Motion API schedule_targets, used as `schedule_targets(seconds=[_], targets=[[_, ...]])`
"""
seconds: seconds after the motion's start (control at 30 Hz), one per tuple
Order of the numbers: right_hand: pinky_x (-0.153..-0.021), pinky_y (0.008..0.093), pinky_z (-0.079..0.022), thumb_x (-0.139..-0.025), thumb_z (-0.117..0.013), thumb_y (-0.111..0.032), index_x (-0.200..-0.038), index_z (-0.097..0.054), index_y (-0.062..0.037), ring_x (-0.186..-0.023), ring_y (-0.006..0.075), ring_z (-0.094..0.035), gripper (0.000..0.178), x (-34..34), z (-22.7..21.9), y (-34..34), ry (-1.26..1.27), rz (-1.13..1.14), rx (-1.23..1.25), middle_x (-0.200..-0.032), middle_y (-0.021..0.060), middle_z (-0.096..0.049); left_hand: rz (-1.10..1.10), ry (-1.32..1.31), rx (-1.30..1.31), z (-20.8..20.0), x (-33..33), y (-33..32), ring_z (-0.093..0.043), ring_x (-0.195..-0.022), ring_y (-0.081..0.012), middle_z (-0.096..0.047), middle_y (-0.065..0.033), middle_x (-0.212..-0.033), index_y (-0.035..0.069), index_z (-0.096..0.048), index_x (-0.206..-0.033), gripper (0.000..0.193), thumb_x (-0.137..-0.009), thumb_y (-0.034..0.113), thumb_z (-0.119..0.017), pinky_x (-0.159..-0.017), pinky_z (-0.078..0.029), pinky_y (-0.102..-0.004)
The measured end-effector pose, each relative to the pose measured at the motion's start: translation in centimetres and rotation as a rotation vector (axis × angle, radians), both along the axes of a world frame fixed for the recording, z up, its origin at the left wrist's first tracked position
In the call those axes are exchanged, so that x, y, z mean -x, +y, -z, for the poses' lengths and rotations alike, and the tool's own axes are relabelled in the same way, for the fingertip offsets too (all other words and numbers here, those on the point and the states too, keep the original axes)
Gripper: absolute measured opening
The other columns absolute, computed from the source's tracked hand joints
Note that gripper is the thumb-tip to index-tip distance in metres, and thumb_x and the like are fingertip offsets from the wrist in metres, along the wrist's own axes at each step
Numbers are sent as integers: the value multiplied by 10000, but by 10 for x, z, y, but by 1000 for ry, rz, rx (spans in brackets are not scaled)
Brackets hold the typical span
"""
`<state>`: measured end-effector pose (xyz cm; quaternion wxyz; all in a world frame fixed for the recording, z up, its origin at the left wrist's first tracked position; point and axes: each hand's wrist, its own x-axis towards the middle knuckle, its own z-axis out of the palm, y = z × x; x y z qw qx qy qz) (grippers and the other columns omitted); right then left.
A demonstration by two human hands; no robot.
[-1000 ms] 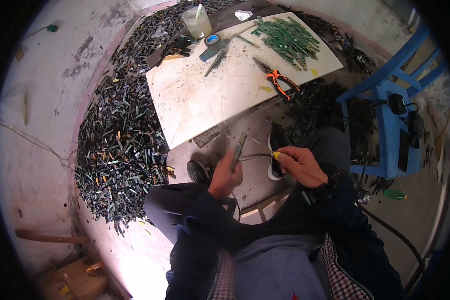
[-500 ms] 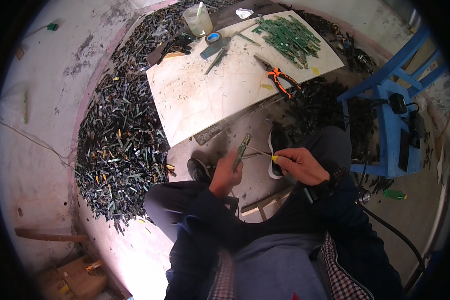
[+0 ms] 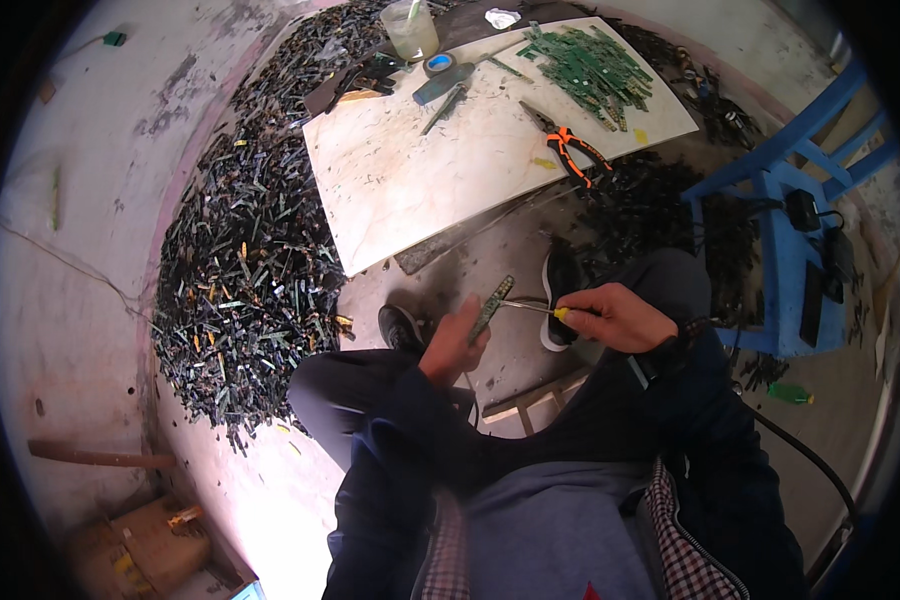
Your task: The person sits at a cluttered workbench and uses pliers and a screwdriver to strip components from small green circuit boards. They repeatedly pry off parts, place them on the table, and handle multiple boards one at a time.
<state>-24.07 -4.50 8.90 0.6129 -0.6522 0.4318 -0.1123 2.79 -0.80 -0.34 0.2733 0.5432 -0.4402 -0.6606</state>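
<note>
Between my knees, my left hand (image 3: 453, 341) is closed around a narrow green circuit board strip (image 3: 491, 309), whose upper end sticks out past the fingers. My right hand (image 3: 612, 318) grips the yellow handle of a thin screwdriver (image 3: 530, 305). Its metal shaft points left and reaches the strip's edge; whether the tip touches cannot be made out. Beyond my hands stands a low white board (image 3: 420, 190), bearing orange-and-black pliers (image 3: 570, 150) and a heap of green circuit board strips (image 3: 590, 75).
A large pile of dark strips (image 3: 255, 290) spreads along the left. More dark scraps (image 3: 630, 205) lie right of the board. A clear cup (image 3: 410, 32) and a blue tape roll (image 3: 438, 64) are at its back. A blue chair (image 3: 760, 260) stands at right, near a green bottle (image 3: 790, 393).
The view has shifted slightly. Both hands keep their holds, and the screwdriver shaft now lies flatter against the strip's side, with the right hand a little higher.
</note>
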Motion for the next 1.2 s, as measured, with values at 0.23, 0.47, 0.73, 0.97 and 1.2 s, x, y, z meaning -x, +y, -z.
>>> schedule_targets(seconds=[0.23,0.47,0.73,0.97,1.2], targets=[[-613,283,-441,-952,-562,-210,-1116,-611,47,-670,91,-503,308,11,-3,-11,-53,-158,-178,-765,37,-620,140,-80,86,-29,1,5,-278,-340,-101,-337,-1,-411,110,-386,-503,682,-955,612,-295,-353,-188,-268],[-566,272,-410,-956,-568,-252,-1125,-623,36,-639,75,-457,338,17,1,-11,-135,-177,-244,-712,2,-565,213,-47,21,-42,1,5,-259,-344,-95,-321,11,-417,105,-383,-502,681,-957,606,-302,-359,-191,-263],[-438,210,-263,-966,-541,-247,-1113,-632,10,-501,39,-341,309,12,5,-3,-184,-6,-565,-651,-17,-503,213,22,-72,-34,-11,2,-272,-353,-94,-314,16,-421,103,-380,-518,658,-971,574,-304,-358,-188,-264],[-438,206,-262,-950,-553,-262,-1070,-645,2,-515,40,-377,304,-7,-2,11,-188,47,-482,-652,-11,-515,146,-1,15,-12,-2,1,-256,-345,-111,-293,8,-414,114,-358,-518,634,-994,521,-255,-352,-189,-284],[-476,210,-299,-956,-562,-227,-1046,-647,-12,-551,36,-399,249,3,4,16,-258,139,-327,-661,-27,-517,75,404,-413,-23,-10,-6,-225,-342,-124,-266,9,-419,112,-337,-523,640,-992,536,-243,-350,-204,-275]])
